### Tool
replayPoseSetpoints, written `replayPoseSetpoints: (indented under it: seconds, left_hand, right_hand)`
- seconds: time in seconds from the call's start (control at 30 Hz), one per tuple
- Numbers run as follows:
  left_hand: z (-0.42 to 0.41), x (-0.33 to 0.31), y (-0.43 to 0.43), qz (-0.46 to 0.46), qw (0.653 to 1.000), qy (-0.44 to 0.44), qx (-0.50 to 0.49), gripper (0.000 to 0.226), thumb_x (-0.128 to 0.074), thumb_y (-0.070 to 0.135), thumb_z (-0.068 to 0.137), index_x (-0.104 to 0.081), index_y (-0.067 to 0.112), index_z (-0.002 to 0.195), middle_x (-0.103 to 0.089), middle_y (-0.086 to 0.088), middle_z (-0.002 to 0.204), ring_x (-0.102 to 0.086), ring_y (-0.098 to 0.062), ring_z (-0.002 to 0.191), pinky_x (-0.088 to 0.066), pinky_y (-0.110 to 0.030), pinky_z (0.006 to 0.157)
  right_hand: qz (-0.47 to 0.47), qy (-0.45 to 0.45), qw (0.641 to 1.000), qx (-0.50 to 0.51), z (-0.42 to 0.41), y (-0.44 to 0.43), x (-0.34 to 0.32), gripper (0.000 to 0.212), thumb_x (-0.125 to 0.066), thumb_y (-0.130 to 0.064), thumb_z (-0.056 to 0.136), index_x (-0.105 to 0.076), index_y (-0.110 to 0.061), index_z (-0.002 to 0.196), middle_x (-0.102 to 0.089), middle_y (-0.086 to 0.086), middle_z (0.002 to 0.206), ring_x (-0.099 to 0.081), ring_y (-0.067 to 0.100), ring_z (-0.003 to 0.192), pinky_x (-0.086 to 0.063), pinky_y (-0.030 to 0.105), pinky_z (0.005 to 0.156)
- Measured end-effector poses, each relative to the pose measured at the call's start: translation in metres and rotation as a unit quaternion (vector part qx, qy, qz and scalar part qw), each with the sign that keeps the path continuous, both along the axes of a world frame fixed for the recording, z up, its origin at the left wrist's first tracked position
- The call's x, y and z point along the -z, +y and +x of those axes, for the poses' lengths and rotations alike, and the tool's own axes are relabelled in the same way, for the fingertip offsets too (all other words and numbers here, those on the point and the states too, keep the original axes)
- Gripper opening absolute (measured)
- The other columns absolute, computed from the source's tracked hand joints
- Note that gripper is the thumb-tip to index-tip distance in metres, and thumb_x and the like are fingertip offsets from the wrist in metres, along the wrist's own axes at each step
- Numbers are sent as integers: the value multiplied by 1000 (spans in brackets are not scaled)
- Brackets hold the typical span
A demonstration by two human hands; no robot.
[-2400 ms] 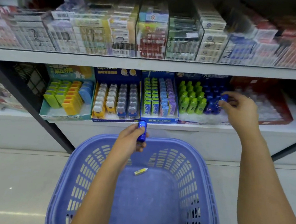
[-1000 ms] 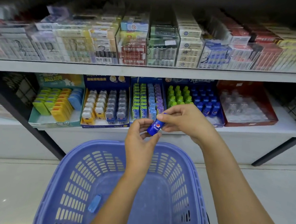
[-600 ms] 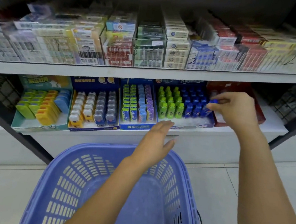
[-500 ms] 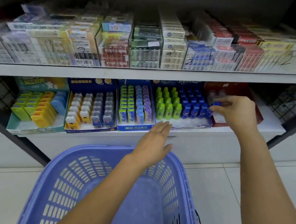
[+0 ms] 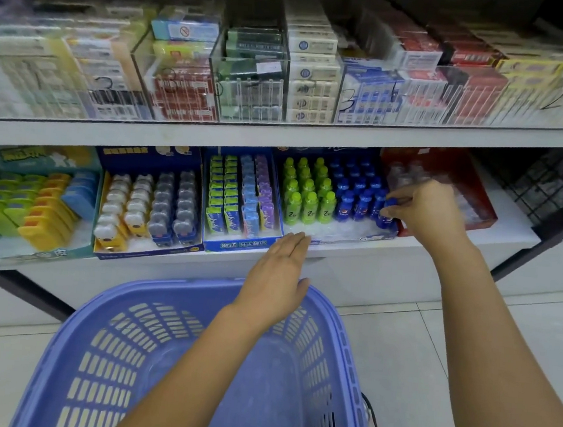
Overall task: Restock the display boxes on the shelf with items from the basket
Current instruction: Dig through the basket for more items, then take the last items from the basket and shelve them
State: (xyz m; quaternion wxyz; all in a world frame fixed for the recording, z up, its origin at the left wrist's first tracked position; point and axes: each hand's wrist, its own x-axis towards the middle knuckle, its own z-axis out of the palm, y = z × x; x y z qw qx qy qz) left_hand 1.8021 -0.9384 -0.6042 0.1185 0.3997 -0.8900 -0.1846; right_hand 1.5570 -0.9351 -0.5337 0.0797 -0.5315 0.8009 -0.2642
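My right hand [image 5: 426, 213] pinches a small blue bottle [image 5: 387, 211] by its cap at the front right corner of the display box [image 5: 336, 234] that holds green and blue bottles on the lower shelf. The bottle stands in the box beside the other blue ones. My left hand [image 5: 277, 278] hovers flat, fingers straight, over the far rim of the purple basket [image 5: 196, 370], with its fingertips near the shelf edge. The part of the basket floor in view shows no items; my arms hide some of it.
Left of that box stand three more display boxes: blue [image 5: 239, 206] with small packs, dark blue [image 5: 146, 207] with white and grey cases, teal [image 5: 33, 210] with yellow and green items. A red box [image 5: 447, 191] sits to the right. Cigarette packs fill the upper shelf [image 5: 286, 76].
My left hand passed the blue bottle to my right hand, which carried it to the box and lowered it into the front row. My left hand then opened flat over the basket.
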Motion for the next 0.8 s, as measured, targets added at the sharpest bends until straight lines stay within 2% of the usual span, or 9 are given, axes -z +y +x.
replayPoseSetpoints:
  seconds: [0.1,0.27,0.37,0.47,0.53,0.6,0.67,0.73,0.8]
  left_hand:
    - [-3,0,-2,8,1000,-1,-3,67,-49,27,96,-13,15,152,-14,0,159,-10,-15,146,-11,-24,117]
    - [-3,1,-6,35,999,2,1,67,-50,27,95,-16,16,152,-15,1,159,-11,-13,146,-13,-25,116]
    - [4,-3,-7,81,995,60,3,58,-53,25,94,-31,18,147,-26,4,155,-21,-10,143,-17,-17,110]
    - [18,-11,-8,96,981,165,-35,35,-56,20,93,-56,16,127,-55,2,130,-53,-12,118,-34,-16,97]
    - [33,-11,-8,121,970,202,-63,23,-57,17,92,-63,16,114,-64,5,106,-61,-9,97,-45,-16,88]
    - [53,-4,-11,150,968,177,-90,18,-57,16,91,-65,13,108,-65,3,94,-59,-7,81,-46,-11,73]
    - [78,12,-13,173,970,104,-135,17,-59,15,89,-66,10,105,-68,-4,92,-57,-10,74,-42,-14,66]
    - [106,35,-9,198,964,13,-176,16,-61,11,86,-68,6,100,-70,-13,96,-62,-16,81,-43,-22,71]
    - [133,62,1,227,950,-89,-195,19,-62,12,85,-67,5,102,-69,-15,105,-64,-24,99,-46,-28,81]
  right_hand:
    - [-6,-2,1000,8,4,1,9,27,-76,-5,74,-72,-1,100,-72,19,92,-67,27,78,-52,29,74]
    - [-8,-68,996,53,3,-1,20,28,-75,-7,76,-71,-1,103,-72,19,94,-62,20,73,-47,26,69]
    - [16,-41,998,48,5,0,16,27,-74,-9,78,-70,-1,104,-72,20,92,-65,28,75,-51,32,74]
    - [35,9,998,53,10,3,9,32,-71,-11,81,-68,-2,111,-70,22,98,-65,33,84,-48,31,78]
    - [7,48,996,79,20,8,7,39,-71,-15,81,-64,-5,119,-64,22,109,-60,33,93,-44,30,80]
    - [-55,30,995,71,44,14,5,37,-72,-21,81,-64,-8,115,-61,18,111,-58,27,92,-42,28,80]
    - [-59,-10,998,1,80,14,7,25,-73,-24,79,-69,-10,100,-66,9,93,-57,18,81,-41,25,75]
    - [19,-44,993,-109,124,15,20,17,-74,-26,78,-71,-13,89,-64,1,77,-57,14,75,-41,24,70]
    - [126,-62,964,-227,168,18,46,18,-73,-26,79,-71,-13,91,-69,4,84,-63,18,82,-45,26,74]
